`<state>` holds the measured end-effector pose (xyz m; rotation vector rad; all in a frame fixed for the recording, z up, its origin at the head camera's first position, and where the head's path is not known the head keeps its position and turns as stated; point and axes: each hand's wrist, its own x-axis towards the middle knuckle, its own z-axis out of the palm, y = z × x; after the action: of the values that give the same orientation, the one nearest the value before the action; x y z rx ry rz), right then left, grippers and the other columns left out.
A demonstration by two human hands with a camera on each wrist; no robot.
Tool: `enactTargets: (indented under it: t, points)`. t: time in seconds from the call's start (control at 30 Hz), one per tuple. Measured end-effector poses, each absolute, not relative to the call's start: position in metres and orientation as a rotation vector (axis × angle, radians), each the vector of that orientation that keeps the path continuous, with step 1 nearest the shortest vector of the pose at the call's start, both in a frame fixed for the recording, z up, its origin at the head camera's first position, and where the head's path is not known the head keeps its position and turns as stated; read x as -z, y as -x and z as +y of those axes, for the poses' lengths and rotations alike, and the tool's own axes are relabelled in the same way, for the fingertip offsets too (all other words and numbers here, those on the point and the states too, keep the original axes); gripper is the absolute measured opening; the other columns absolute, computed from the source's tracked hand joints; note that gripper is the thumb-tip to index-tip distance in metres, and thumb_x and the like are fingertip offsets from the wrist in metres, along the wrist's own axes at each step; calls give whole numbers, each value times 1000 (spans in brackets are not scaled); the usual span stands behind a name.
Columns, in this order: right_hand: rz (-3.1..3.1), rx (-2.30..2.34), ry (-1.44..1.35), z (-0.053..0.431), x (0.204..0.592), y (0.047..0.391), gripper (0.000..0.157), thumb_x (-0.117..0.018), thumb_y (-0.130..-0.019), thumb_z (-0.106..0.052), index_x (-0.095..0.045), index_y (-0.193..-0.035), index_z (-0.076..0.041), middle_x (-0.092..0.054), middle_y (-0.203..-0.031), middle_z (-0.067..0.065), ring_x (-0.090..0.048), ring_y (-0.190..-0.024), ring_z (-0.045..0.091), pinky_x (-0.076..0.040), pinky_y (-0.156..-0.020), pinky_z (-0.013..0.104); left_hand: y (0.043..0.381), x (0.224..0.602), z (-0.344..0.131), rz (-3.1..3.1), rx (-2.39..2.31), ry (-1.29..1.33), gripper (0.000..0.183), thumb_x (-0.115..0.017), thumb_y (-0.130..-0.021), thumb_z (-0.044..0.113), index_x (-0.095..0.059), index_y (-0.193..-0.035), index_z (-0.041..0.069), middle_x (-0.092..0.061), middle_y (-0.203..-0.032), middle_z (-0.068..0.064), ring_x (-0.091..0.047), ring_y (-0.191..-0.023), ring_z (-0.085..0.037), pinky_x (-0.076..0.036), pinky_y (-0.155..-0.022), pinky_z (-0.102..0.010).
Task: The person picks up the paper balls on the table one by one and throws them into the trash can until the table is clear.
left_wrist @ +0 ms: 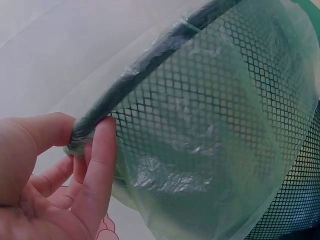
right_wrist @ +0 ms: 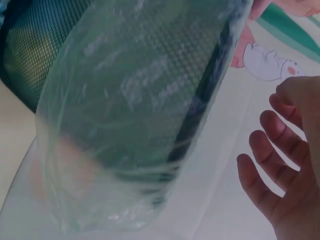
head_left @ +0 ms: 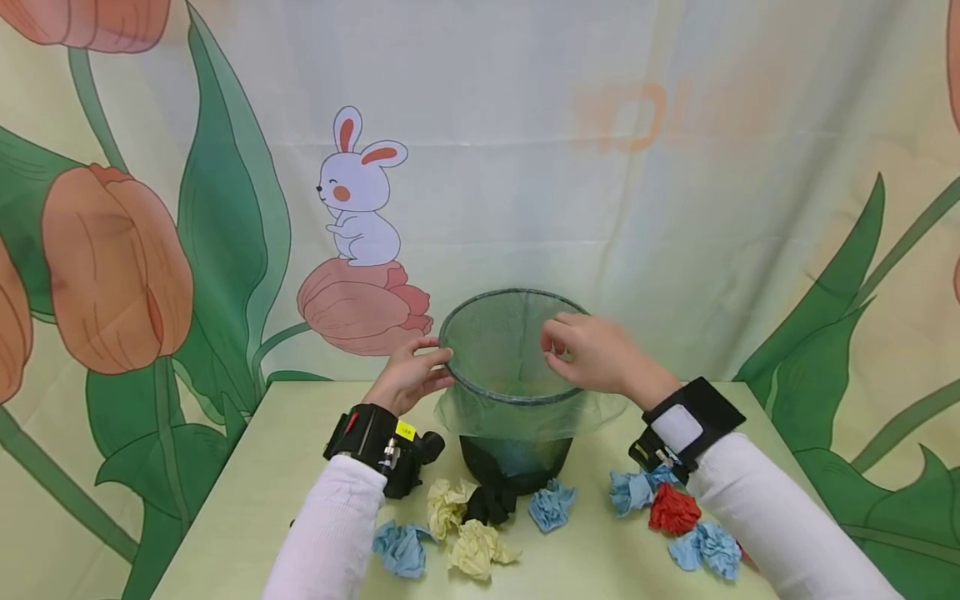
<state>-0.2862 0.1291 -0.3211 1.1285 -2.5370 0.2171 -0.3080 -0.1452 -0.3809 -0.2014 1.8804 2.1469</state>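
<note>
A black mesh wastebasket [head_left: 517, 400] stands upright on the table, lined with a thin green translucent plastic bag [head_left: 480, 422] folded down outside its rim. At the basket's left side, my left hand [head_left: 408, 373] pinches the bag-covered rim between thumb and fingers; the left wrist view shows this grip on the rim [left_wrist: 145, 65] up close. My right hand [head_left: 603, 354] is over the right side of the opening in the head view. Its fingers [right_wrist: 272, 150] are loosely bent and hold nothing, apart from the bag [right_wrist: 115, 200] in the right wrist view.
Crumpled yellow paper [head_left: 480, 550], blue paper [head_left: 402, 548] and a black ball [head_left: 492, 504] lie in front of the basket. To the right are more blue balls [head_left: 708, 550] and a red one [head_left: 673, 509]. A printed curtain [head_left: 525, 167] hangs behind the table [head_left: 247, 500].
</note>
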Motion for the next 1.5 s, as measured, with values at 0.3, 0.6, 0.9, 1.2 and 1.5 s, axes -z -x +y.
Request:
enactTargets:
  t: [0.3,0.6,0.9,1.2,1.5]
  points:
    - [-2508,-259,-1156,121,331,265,9,-61,-85,-15,-55,-81,-19,-51,-71,-10,-44,-58,3,-35,-48,18,308,380,-146,1885,-2143,196,50,-55,-92,12,-33,-137,8,-47,-107,-11,-55,-71,-14,-55,-68,-23]
    - [-2410,-264,-1258,118,353,249,6,-63,-85,-14,-59,-81,-18,-57,-73,-8,-46,-54,1,-35,-46,14,306,381,-146,1893,-2147,202,49,-55,-92,12,-34,-135,8,-48,-103,-11,-56,-72,-14,-55,-69,-24]
    - [-2274,-274,-1268,119,379,236,3,-65,-85,-21,-67,-84,-19,-60,-75,-8,-51,-53,2,-31,-41,11,304,382,-147,1880,-2156,184,47,-55,-92,12,-34,-135,8,-49,-105,-13,-56,-71,-13,-54,-68,-23]
    - [-2351,-274,-1292,122,407,224,15,-67,-84,-27,-68,-98,-22,-61,-86,-8,-54,-63,3,-36,-46,13,305,384,-147,1883,-2148,180,50,-56,-92,12,-33,-136,7,-45,-98,-9,-54,-71,-14,-54,-68,-23]
    - [-2436,-257,-1296,126,445,222,24,-67,-83,-31,-67,-105,-23,-61,-98,-5,-58,-81,10,-49,-62,23,306,383,-147,1879,-2148,203,50,-56,-92,12,-33,-136,8,-47,-97,-9,-55,-68,-13,-55,-67,-22]
